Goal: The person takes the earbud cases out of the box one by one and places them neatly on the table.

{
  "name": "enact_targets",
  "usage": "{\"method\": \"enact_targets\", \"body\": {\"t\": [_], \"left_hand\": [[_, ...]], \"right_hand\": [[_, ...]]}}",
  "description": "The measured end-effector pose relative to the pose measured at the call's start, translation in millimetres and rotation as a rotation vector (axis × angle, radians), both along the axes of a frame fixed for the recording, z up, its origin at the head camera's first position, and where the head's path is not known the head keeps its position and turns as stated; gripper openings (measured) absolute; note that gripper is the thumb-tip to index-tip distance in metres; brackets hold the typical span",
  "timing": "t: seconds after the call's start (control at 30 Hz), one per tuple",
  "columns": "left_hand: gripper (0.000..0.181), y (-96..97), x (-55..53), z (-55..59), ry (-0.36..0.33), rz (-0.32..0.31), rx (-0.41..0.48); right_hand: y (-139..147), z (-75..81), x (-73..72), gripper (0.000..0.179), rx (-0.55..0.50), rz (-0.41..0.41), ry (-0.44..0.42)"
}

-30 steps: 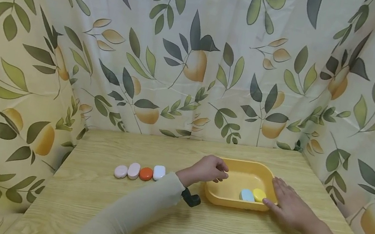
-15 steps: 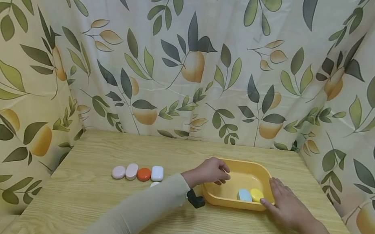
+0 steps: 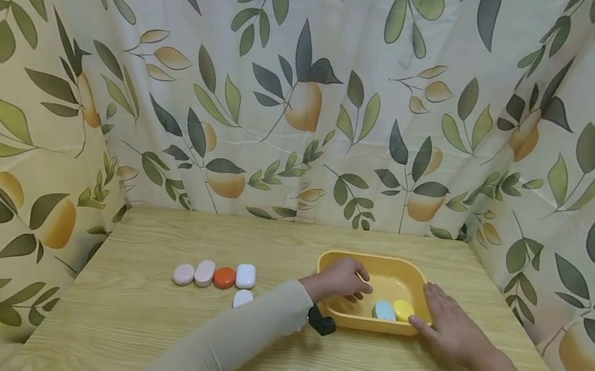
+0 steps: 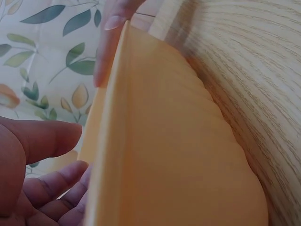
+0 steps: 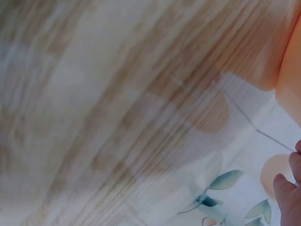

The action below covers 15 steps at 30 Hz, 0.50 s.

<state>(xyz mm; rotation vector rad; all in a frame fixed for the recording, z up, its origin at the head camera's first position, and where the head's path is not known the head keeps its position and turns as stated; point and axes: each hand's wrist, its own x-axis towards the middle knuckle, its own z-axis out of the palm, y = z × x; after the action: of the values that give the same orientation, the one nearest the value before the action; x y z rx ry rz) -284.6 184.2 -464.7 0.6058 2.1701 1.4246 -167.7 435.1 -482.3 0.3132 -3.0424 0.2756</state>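
A yellow tray stands on the table, its outer wall filling much of the left wrist view. Inside it, at the near right, lie a light blue rounded piece and a yellow round piece. My left hand reaches over the tray's left side, fingers loosely bent; a gap shows between thumb and fingers, with nothing held in view. Flat along the tray's right side rests my right hand, fingers extended, thumb at the near right corner. Only a few of its fingertips show in the right wrist view.
Left of the tray, a row holds a pale pink round piece, a pink oval one, a red round one and a white square one. Another white piece is partly behind the left sleeve. Leaf-print curtains surround the wooden table.
My left hand has moved a little to the right and lower into the tray, uncovering a white piece beside the sleeve. The right hand stays against the tray; the view has shifted slightly.
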Motion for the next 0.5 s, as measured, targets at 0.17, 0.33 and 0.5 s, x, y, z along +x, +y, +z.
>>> {"method": "enact_targets", "body": {"t": [0.17,0.33,0.5], "left_hand": [[0.022,7.7,-0.1,-1.6,-0.018,0.011,-0.017],[0.022,16.9,-0.7,-2.6,-0.03,0.015,-0.057],[0.023,20.5,2.3,-4.2,-0.024,-0.01,-0.154]], "right_hand": [[2.5,-3.2,-0.2,0.086,0.002,-0.004,-0.004],[3.9,-4.0,-0.7,0.085,0.002,-0.006,0.008],[2.6,-5.1,-0.9,0.086,-0.019,-0.008,-0.012]]}}
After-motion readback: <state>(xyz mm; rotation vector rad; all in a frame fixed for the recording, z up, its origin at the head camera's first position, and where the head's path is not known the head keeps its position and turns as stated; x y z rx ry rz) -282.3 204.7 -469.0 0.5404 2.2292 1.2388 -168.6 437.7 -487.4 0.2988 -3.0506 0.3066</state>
